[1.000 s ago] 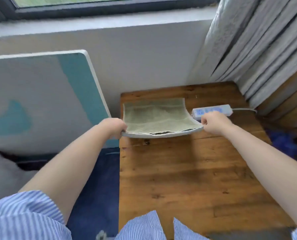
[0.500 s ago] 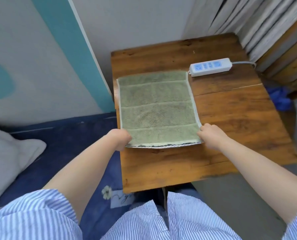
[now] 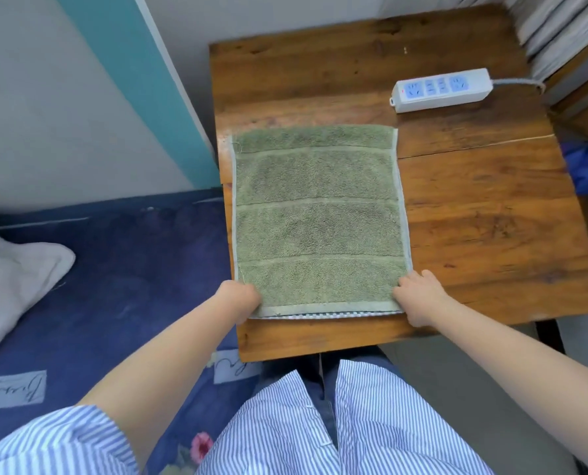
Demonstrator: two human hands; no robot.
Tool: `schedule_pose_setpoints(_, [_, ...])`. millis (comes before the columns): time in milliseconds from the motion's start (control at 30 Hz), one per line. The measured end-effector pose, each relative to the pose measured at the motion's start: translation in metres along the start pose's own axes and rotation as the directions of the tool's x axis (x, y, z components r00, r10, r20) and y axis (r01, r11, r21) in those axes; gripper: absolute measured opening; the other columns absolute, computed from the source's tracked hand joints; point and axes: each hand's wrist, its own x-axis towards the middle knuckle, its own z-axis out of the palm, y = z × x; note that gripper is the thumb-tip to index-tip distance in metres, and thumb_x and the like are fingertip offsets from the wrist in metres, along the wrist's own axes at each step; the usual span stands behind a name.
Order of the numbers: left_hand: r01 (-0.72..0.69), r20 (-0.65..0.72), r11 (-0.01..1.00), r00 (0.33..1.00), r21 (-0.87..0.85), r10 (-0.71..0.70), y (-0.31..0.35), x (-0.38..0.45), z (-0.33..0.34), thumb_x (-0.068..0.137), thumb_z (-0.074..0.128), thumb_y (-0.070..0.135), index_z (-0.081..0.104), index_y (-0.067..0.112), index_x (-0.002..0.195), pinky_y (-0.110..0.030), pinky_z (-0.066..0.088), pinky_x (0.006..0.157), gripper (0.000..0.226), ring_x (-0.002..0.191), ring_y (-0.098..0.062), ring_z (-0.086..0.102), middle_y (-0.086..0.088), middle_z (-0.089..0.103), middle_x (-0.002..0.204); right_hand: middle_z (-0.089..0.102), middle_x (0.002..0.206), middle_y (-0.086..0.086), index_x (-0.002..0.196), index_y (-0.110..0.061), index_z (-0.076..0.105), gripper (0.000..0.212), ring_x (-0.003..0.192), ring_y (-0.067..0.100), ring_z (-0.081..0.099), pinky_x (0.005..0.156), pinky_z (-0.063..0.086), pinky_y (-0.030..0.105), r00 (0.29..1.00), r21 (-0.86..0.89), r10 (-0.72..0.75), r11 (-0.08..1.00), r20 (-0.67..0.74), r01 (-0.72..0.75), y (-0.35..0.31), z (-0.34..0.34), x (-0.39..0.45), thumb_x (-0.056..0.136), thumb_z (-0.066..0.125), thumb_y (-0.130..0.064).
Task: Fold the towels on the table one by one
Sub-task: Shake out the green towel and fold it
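Note:
A green towel [image 3: 318, 214] lies flat on the left half of the wooden table [image 3: 484, 207], with pale stripes across it. Its near edge shows a second checked layer underneath. My left hand [image 3: 239, 298] grips the near left corner of the towel. My right hand [image 3: 417, 293] grips the near right corner, fingers curled over the hem. Both hands rest low at the table surface.
A white power strip [image 3: 441, 90] with a grey cord lies at the table's far right. A blue bed cover [image 3: 114, 286] and a white pillow [image 3: 8, 279] are on the left. A teal and white board [image 3: 80, 80] leans by the wall. Curtains [image 3: 560, 25] hang at the far right.
My hands pulled the towel's near edge toward me and lowered it, so the towel went from hanging raised to lying flat. The view tilted down.

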Motion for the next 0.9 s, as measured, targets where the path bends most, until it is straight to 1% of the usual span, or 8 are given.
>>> schedule_pose_setpoints(67, [-0.031,0.126,0.999,0.992,0.011,0.030,-0.003,0.004,-0.014,0.087,0.051,0.009,0.056,0.008,0.107,-0.029,0.040,0.068,0.021,0.087,-0.023,0.056,-0.002,0.052,0.088,0.058,0.107,0.005,0.108,-0.016,0.058,0.029,0.100,0.023,0.051,0.083,0.036,0.032,0.993,-0.010,-0.024,1.000,0.118,0.025,0.002,-0.017,0.009,0.082,0.044,-0.014])
schedule_pose_setpoints(133, [-0.019,0.126,0.999,0.992,-0.040,0.024,-0.009,0.009,-0.034,0.087,0.048,0.009,0.055,0.006,0.086,-0.027,0.040,0.063,0.007,0.072,-0.021,0.050,0.000,0.044,0.071,0.061,0.104,0.005,0.104,-0.014,0.059,0.027,0.097,0.024,0.055,0.076,0.038,0.032,0.996,0.050,-0.029,0.998,0.083,0.025,0.008,-0.039,0.021,0.083,0.043,-0.011])
schedule_pose_setpoints(233, [0.066,-0.127,0.980,0.988,-0.189,-0.091,-0.024,0.019,-0.070,0.088,0.037,0.001,0.057,0.004,0.105,-0.027,0.042,0.054,0.026,0.079,-0.025,0.053,-0.008,0.058,0.095,0.060,0.108,0.010,0.105,-0.005,0.057,0.026,0.103,0.027,0.053,0.076,0.041,0.034,0.962,0.157,0.010,0.987,-0.271,0.034,0.020,-0.074,0.043,0.084,0.041,-0.006])
schedule_pose_setpoints(367, [0.107,-0.434,0.856,0.826,-0.505,-0.359,-0.046,0.048,-0.115,0.087,0.037,-0.002,0.051,0.001,0.110,-0.039,0.042,0.076,0.027,0.105,-0.032,0.049,-0.016,0.052,0.112,0.052,0.115,0.016,0.110,-0.001,0.051,0.030,0.111,0.029,0.043,0.089,0.035,0.037,0.850,0.317,0.079,0.942,-0.521,0.107,0.033,-0.115,0.084,0.081,0.044,-0.003])
schedule_pose_setpoints(467, [0.076,-0.528,0.769,0.684,-0.635,-0.504,-0.057,0.074,-0.137,0.087,0.037,0.000,0.049,0.000,0.109,-0.038,0.036,0.079,0.026,0.110,-0.031,0.043,-0.017,0.049,0.117,0.040,0.138,0.014,0.127,-0.003,0.044,0.042,0.131,0.026,0.030,0.108,0.022,0.041,0.804,0.403,0.116,0.901,-0.583,0.162,0.041,-0.136,0.118,0.084,0.045,-0.008])
schedule_pose_setpoints(567, [-0.005,-0.600,0.759,0.616,-0.651,-0.511,-0.070,0.099,-0.146,0.092,0.033,0.007,0.041,0.005,0.131,-0.039,0.029,0.101,0.039,0.133,-0.027,0.029,-0.013,0.037,0.142,0.014,0.155,0.006,0.142,-0.012,0.025,0.053,0.143,0.021,0.007,0.116,0.002,0.042,0.786,0.424,0.120,0.885,-0.607,0.192,0.047,-0.153,0.149,0.092,0.039,-0.020])
schedule_pose_setpoints(667, [-0.048,-0.652,0.801,0.611,-0.597,-0.449,-0.081,0.118,-0.148,0.096,0.031,0.015,0.031,0.014,0.142,-0.041,0.016,0.112,0.046,0.143,-0.025,0.012,-0.007,0.021,0.154,0.006,0.156,0.000,0.145,-0.018,0.016,0.053,0.144,0.019,0.001,0.115,-0.003,0.043,0.770,0.399,0.107,0.894,-0.629,0.202,0.048,-0.159,0.173,0.096,0.032,-0.029])
schedule_pose_setpoints(900, [-0.034,-0.687,0.868,0.626,-0.496,-0.368,-0.123,0.145,-0.132,0.096,0.035,0.037,0.029,0.026,0.143,-0.047,0.006,0.113,0.048,0.144,-0.030,0.009,-0.005,0.018,0.155,0.006,0.156,-0.005,0.145,-0.025,0.012,0.053,0.144,0.017,0.002,0.113,-0.007,0.043,0.793,0.382,0.109,0.910,-0.599,0.163,0.075,-0.151,0.201,0.096,0.023,-0.042])
